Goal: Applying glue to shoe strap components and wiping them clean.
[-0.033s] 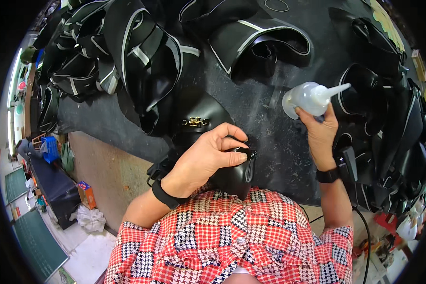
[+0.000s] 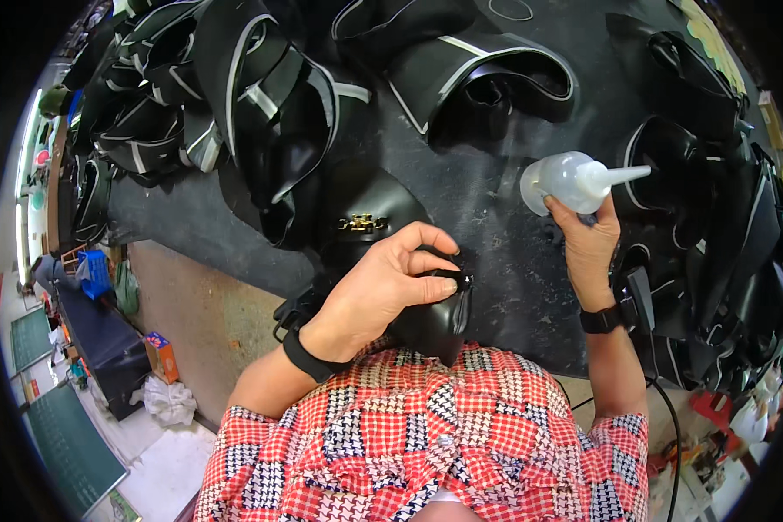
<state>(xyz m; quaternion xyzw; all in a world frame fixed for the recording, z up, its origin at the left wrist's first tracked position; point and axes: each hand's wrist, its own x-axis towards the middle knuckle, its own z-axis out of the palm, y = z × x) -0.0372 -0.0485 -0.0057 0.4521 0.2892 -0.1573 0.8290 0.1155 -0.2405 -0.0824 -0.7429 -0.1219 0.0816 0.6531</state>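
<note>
My left hand [image 2: 370,291] pinches the edge of a glossy black leather piece [image 2: 433,329] between thumb and fingers, close against my shirt. Just beyond that hand lies black leather [image 2: 378,193] bearing a gold-coloured metal ornament [image 2: 362,224]; whether it is one with the pinched piece is hidden by the hand. To the right, my right hand [image 2: 593,257] grips a translucent white squeeze bottle [image 2: 561,178]. The bottle is tilted over on its side above the dark table, and its long tapered nozzle points right, away from the leather in my left hand.
Black leather pieces with white-taped edges [image 2: 283,113] pile up at the far left, and another [image 2: 487,74] curls at the back. More black leather [image 2: 722,235] is heaped along the right. A black cable [image 2: 675,435] hangs near my right forearm. The dark table [image 2: 531,296] is scuffed.
The bottle's nozzle has tipped slightly nearer to me. Both hands keep their hold and have barely moved.
</note>
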